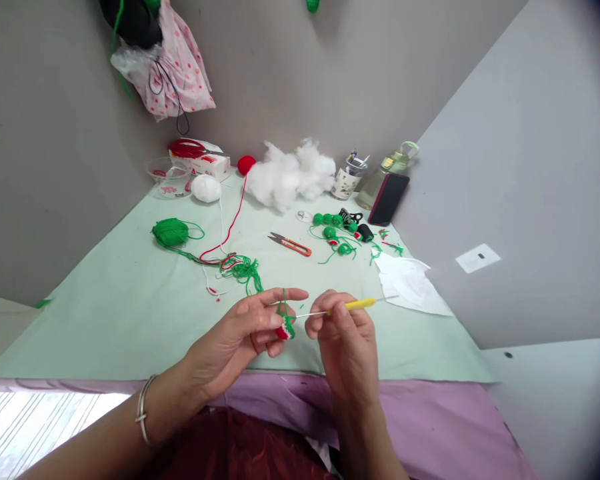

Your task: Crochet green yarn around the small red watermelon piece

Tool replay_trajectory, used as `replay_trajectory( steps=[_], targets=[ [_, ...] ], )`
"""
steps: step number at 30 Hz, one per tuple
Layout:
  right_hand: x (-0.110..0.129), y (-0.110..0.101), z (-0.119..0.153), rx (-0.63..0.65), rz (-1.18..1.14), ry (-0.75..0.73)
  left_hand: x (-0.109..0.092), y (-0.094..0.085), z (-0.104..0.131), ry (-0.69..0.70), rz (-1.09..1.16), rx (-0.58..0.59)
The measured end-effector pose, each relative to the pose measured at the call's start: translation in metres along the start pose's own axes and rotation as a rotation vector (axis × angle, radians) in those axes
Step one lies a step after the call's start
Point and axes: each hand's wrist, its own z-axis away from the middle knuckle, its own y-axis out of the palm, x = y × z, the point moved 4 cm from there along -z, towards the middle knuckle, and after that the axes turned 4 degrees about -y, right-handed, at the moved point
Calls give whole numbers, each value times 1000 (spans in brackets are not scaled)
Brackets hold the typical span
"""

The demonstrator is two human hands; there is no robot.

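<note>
Over the table's (pixel 420 350) near side: small stitches, steady tension

Your left hand (pixel 250 323) pinches the small red, white and green crochet piece (pixel 287 329), green yarn (pixel 285 298) running up to the extended index finger. Your right hand (pixel 347 337) grips the yellow-handled hook (pixel 363 304), its tip at the piece's green edge. Best, I'd judge, to pinch close beside the working stitch and hold that finger's tension even. Beyond, the tangled green strands (pixel 245 268) could snag, so keep slack loose. Farther off lie the snips (pixel 291 245).
</note>
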Motion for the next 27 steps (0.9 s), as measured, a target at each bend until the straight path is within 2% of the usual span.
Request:
replay_trajectory(
  steps=[3,8,18,23,27],
  targets=[
    [-1,4,1,60,24,-4,1,0,0,64,-104,-24],
    [3,8,6,60,279,-191,2,0,1,166,-263,-110],
    [4,4,3,29,101,-61,0,-2,4,173,-327,-140],
    [13,7,9,52,321,-197,-1,-3,3,204,-342,-169],
    [23,9,16,83,548,-344,-4,-4,5,272,-448,-237]
  ],
)
